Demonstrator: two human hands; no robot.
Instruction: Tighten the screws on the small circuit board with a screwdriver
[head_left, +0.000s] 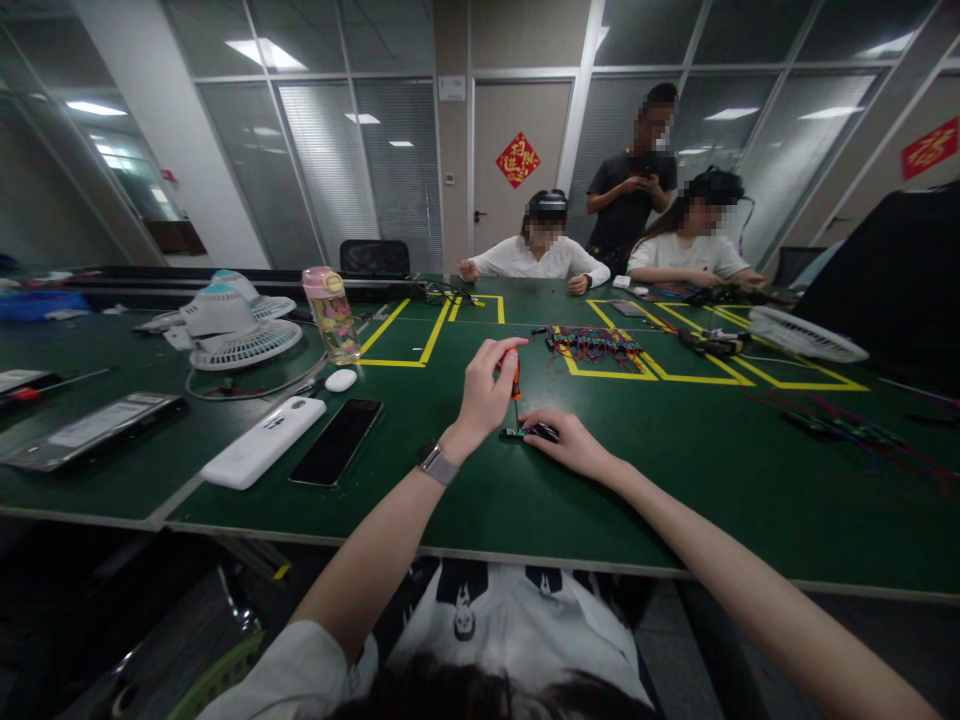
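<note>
Grips orange-handled screwdriver (515, 378) near upright in left hand (487, 385), shaft down to small circuit board (513, 434) on green table (420, 505), near side, centre. Pins board's right end under closed fingers of right hand (568, 442), probably to prevent skidding; upright shaft probably to seat the tip squarely. To the left, phone (336, 442) beside white slab-like device (264, 442), likely placed clear of the hands for working room. Farther, right of centre: heaped wired boards (596, 345), partly over yellow tape (611, 376). Containers: pink-lidded clear bottle (332, 318), upright, far left; floral colours, print or contents, cannot tell.
</note>
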